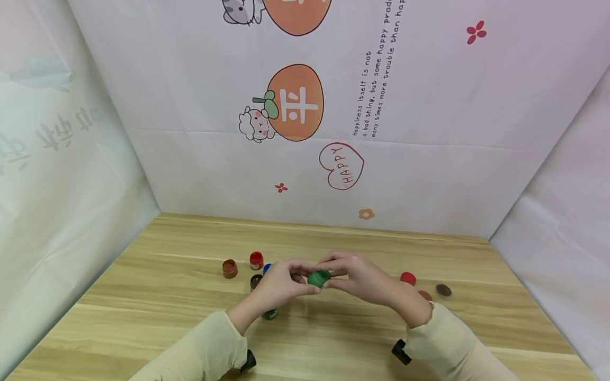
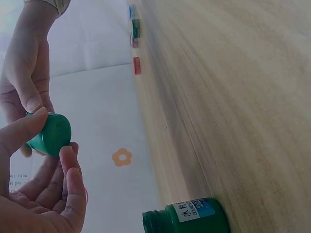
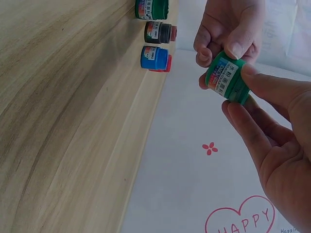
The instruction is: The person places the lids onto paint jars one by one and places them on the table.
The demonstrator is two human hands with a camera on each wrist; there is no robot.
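Observation:
A small green paint jar (image 1: 318,278) is held up above the wooden table between both hands. My left hand (image 1: 280,286) grips it from the left, thumb and fingers around its body. From the right, my right hand (image 1: 364,279) pinches the other end with thumb and fingertips. The right wrist view shows a printed label on the green jar (image 3: 224,77); the left wrist view shows its smooth green side (image 2: 56,135). Below and left of the hands stands another green jar (image 1: 269,314), partly covered by the left wrist; its uncapped neck shows in the left wrist view.
Left of the hands stand a brown jar (image 1: 230,269), a red jar (image 1: 256,260), a dark jar (image 1: 255,281) and a partly hidden blue jar (image 1: 267,269). On the right lie a red lid (image 1: 407,278), a brown lid (image 1: 425,295) and a dark lid (image 1: 443,290). A printed sheet (image 1: 410,185) rises behind the table.

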